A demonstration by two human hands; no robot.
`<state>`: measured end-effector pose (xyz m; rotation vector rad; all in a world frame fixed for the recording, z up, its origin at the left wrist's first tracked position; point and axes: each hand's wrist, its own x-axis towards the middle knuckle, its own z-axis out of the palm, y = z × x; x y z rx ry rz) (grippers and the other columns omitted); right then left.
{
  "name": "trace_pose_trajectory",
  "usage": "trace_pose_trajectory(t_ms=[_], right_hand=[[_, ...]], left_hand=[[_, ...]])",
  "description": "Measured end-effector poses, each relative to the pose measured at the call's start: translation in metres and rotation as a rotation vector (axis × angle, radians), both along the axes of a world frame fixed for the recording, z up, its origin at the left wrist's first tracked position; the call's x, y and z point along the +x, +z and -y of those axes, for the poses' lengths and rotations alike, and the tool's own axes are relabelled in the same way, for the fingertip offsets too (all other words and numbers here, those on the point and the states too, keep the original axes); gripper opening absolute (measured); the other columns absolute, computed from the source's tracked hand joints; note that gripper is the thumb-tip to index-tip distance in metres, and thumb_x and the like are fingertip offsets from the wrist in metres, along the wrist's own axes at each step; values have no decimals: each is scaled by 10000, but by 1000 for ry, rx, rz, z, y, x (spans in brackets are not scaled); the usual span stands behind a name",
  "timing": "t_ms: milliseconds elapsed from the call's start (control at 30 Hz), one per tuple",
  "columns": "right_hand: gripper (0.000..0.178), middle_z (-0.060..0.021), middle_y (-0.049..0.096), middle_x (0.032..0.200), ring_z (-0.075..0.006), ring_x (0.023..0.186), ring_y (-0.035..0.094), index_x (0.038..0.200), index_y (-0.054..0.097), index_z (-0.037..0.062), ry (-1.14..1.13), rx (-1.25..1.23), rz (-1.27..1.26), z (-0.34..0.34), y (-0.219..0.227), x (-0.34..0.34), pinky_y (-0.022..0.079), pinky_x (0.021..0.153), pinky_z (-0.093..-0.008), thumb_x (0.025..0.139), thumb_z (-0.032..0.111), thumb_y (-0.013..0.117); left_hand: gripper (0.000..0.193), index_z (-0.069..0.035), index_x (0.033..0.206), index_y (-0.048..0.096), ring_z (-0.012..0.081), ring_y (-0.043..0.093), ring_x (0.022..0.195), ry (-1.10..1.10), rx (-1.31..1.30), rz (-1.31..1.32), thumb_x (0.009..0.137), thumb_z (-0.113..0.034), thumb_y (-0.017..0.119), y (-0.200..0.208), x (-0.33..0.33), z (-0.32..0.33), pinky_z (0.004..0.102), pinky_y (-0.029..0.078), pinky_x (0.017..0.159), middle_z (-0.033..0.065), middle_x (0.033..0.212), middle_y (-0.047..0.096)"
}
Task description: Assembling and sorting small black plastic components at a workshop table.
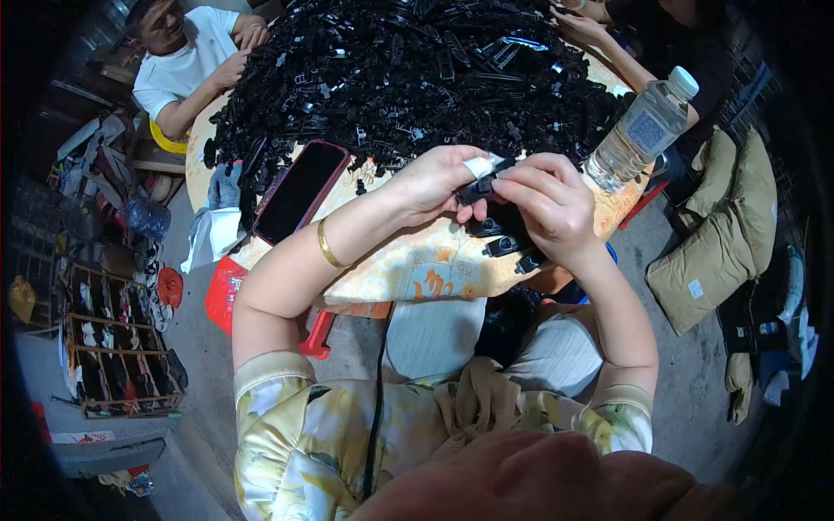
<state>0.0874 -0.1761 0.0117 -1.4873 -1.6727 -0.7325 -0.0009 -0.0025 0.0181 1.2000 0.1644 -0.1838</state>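
Note:
Over the near part of the round table, my left hand grips a small black plastic part, with white tape or a wrap around one finger. My right hand pinches the same part from the other side, its fingers closed near the tips of the left. What exactly the part is, I cannot make out. Just below my hands, several similar black pieces lie by the table's front edge. Beyond them a large heap of black plastic parts spreads across the tabletop.
A phone in a red case lies left of my forearm. A clear water bottle stands at the right edge of the patterned table. Two other people sit across, one in a white shirt. Stuffed sacks rest on the floor, right.

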Motion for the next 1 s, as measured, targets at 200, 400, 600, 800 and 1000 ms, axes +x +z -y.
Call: trace_pose_trajectory(t_ms=[200, 400, 600, 800, 1000], right_hand=[[305, -83, 648, 867, -260, 768, 584, 889, 643, 28, -18, -14, 77, -1, 0, -3, 508, 613, -306, 589, -22, 668], [312, -84, 643, 892, -262, 769, 584, 885, 635, 27, -61, -41, 118, 1, 3, -5, 503, 628, -316, 579, -21, 672], [268, -136, 639, 965, -238, 834, 619, 975, 638, 2, -136, -212, -472, 3, 0, -9, 504, 709, -318, 718, 40, 705], [302, -140, 667, 846, -224, 750, 662, 962, 649, -32, -171, -291, -608, 8, -5, -6, 525, 697, -301, 698, 74, 748], [270, -168, 627, 982, -300, 879, 615, 949, 633, 0, -179, -129, -254, 13, 13, -2, 498, 747, -358, 708, 93, 715]], left_hand=[[231, 23, 958, 523, 151, 627, 561, -133, 121, -11, 940, -203, 479, -3, 0, -11, 212, 513, 445, 146, 816, 637], [286, 48, 1122, 507, 155, 664, 752, -157, 202, 27, 883, -102, 558, 10, -9, -11, 228, 563, 644, 122, 946, 636], [387, 38, 1157, 533, 107, 586, 884, -89, 743, 388, 795, -46, 641, 7, -13, -7, 248, 478, 793, 87, 1001, 639], [298, 14, 1079, 583, 213, 656, 751, 26, 1190, 537, 800, -87, 595, 9, -20, 8, 307, 501, 669, 162, 861, 659], [307, -1, 1065, 579, 347, 614, 830, 94, 1207, 654, 766, -67, 560, -5, -7, 9, 403, 487, 740, 196, 899, 628]])
